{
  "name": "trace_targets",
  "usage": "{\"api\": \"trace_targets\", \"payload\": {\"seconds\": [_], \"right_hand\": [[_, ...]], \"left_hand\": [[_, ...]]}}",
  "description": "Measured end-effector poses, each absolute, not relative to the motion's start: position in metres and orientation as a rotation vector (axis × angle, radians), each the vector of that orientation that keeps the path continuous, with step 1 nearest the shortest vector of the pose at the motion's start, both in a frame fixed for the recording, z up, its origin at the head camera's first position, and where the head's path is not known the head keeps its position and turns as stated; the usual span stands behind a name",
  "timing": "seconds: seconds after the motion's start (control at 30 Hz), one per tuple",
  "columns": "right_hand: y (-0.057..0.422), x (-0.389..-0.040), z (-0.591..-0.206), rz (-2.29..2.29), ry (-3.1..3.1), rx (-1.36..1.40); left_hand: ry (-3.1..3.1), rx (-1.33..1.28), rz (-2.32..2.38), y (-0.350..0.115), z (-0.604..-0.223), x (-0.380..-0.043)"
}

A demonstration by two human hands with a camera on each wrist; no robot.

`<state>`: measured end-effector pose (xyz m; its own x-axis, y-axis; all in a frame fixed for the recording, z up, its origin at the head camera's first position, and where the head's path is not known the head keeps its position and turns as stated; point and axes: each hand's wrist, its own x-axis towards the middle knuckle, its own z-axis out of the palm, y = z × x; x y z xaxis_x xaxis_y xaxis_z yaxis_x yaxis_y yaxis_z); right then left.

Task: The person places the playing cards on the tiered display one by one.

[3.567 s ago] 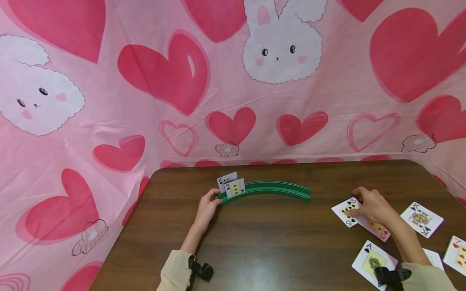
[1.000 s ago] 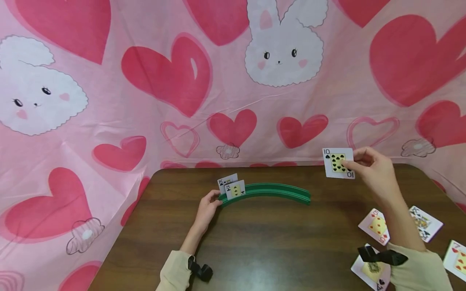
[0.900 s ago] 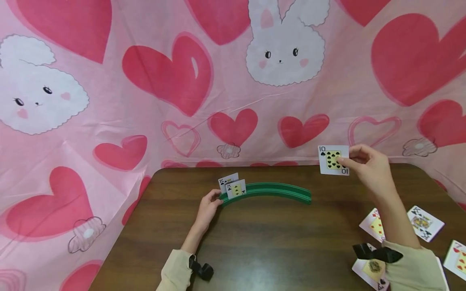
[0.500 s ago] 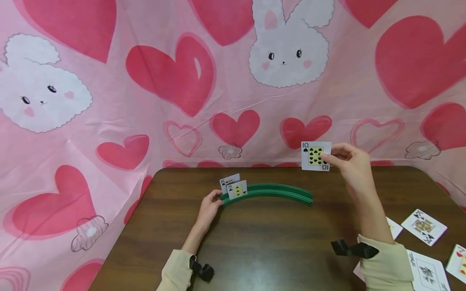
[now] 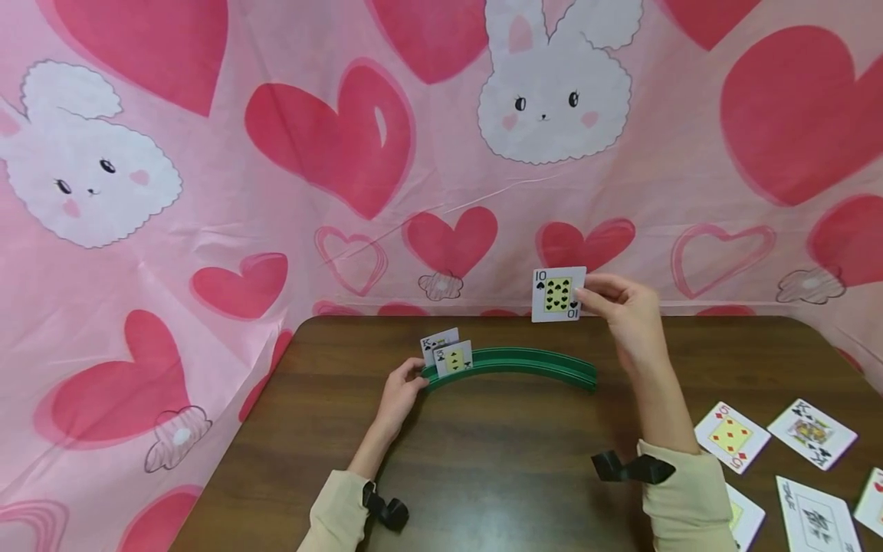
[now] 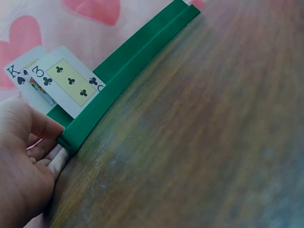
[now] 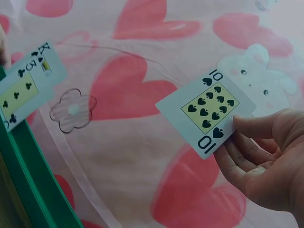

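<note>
Spade ten [image 5: 555, 295], green rack [image 5: 530, 360] in separate hands [image 5: 398, 392] [image 5: 633, 318]

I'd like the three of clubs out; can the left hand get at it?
Probably yes: the left hand grips the green holder close to the three of clubs, nothing visibly blocking, though it may need to let go.

ten [image 5: 557, 294] part hidden by right hand [image 5: 629, 316]; rightmost card [image 5: 874, 502] cut off

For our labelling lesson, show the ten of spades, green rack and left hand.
Ten of spades [image 7: 210, 108]: right wrist view, yellow centre.
Green rack [image 5: 530, 359]: head view, curve's middle.
Left hand [image 5: 399, 392]: head view, its middle.
</note>
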<state>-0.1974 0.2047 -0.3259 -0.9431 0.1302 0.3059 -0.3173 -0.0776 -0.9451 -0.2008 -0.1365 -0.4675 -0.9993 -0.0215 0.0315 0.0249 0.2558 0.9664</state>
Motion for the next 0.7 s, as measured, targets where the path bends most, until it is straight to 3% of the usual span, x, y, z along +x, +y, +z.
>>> {"api": "trace_targets", "payload": {"seconds": [0.23, 0.7], "right_hand": [[0.187, -0.199, -0.326, 2.024, -1.998, 0.200], [0.165, -0.206, -0.335, 1.950, -2.157, 0.170]], "left_hand": [[-2.487, -0.033, -1.890, -0.134, -0.445, -0.191], [-2.460, -0.017, -1.897, -0.140, -0.476, -0.206]]}}
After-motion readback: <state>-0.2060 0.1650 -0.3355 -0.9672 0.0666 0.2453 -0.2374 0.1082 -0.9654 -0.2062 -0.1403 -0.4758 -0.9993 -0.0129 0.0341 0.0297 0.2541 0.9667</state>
